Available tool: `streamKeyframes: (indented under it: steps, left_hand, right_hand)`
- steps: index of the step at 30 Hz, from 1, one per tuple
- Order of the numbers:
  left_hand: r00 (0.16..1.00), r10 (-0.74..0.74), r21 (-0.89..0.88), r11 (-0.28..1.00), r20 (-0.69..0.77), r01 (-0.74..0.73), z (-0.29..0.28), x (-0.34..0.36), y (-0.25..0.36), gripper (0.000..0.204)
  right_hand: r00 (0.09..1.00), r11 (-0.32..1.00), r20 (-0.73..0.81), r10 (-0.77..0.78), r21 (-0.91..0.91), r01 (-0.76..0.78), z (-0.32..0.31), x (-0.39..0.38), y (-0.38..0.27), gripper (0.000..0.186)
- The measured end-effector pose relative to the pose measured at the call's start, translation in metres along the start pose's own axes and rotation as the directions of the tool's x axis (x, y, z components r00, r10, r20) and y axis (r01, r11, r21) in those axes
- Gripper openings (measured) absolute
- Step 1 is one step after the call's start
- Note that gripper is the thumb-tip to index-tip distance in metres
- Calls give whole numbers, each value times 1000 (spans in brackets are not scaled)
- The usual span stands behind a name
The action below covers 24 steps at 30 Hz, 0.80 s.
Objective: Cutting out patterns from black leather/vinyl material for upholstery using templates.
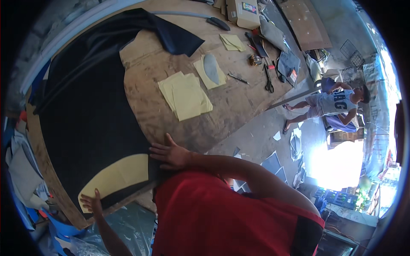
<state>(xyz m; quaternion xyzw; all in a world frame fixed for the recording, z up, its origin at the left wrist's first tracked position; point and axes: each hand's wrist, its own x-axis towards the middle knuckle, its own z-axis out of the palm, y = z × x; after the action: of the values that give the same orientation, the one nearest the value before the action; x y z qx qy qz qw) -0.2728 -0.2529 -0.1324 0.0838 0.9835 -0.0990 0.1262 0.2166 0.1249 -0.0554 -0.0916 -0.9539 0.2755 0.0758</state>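
Note:
A large black fabric sheet (pixel 85 111) covers the left part of a plywood table (pixel 239 102). A curved cream pattern piece (pixel 115 176) lies on the fabric near the table's front edge. My right hand (pixel 171 154) presses flat on the black fabric just beside the pattern's upper end, fingers spread, holding nothing. My left hand (pixel 92 203) rests open at the pattern's lower end by the table edge. My red shirt (pixel 222 213) fills the lower middle.
Yellow paper sheets (pixel 185 96) and a grey cut piece on yellow paper (pixel 210 68) lie mid-table. Scissors (pixel 269 81), a cardboard box (pixel 243 13) and tools sit at the far end. Another person (pixel 333 104) sits on the floor amid scraps. Blue plastic (pixel 64 228) lies lower left.

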Motion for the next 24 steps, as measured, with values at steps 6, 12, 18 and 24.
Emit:
streamKeyframes:
  steps: [6,12,18,24]
  left_hand:
    - [997,64,68,996,-49,-61,2,-3,-8,118]
    - [972,219,-49,974,-87,-223,-20,-17,-29,106]
    - [918,386,-497,782,-91,-377,-39,-31,-30,102]
    - [968,250,-141,958,-8,-249,-27,-56,0,123]
  right_hand:
    - [830,909,-410,379,-5,-418,-138,-21,193,67]
    - [477,568,-782,402,-197,-799,-307,-26,494,32]
    - [789,827,-566,240,-307,-471,-213,202,558,32]
    - [861,943,-444,250,-91,-321,-146,325,333,30]
